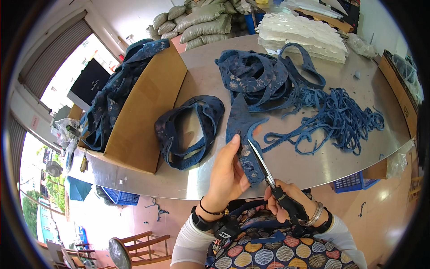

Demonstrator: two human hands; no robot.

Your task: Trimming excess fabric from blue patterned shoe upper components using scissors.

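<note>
My left hand (226, 172) grips a dark blue patterned fabric strip (244, 119), its thumb on top and the other fingers underneath. In my right hand (291, 201) is a pair of scissors (264, 166) with black handles. Their blades lie along the right edge of the strip, where a narrow piece curls away to the right. Beyond the strip sits a heap of wide blue fabric bands (253, 76). A loop of the same fabric (190, 132) rests left of my left hand. Thin blue fabric trimmings (345, 119) are tangled in a pile on the right.
At the left of the metal table (197, 181) stands a cardboard box (145, 110) full of blue fabric. White stacked sheets (300, 36) lie at the back, with filled sacks (208, 29) behind. Another box (398, 92) stands at the right edge. A wooden stool (139, 249) is on the floor.
</note>
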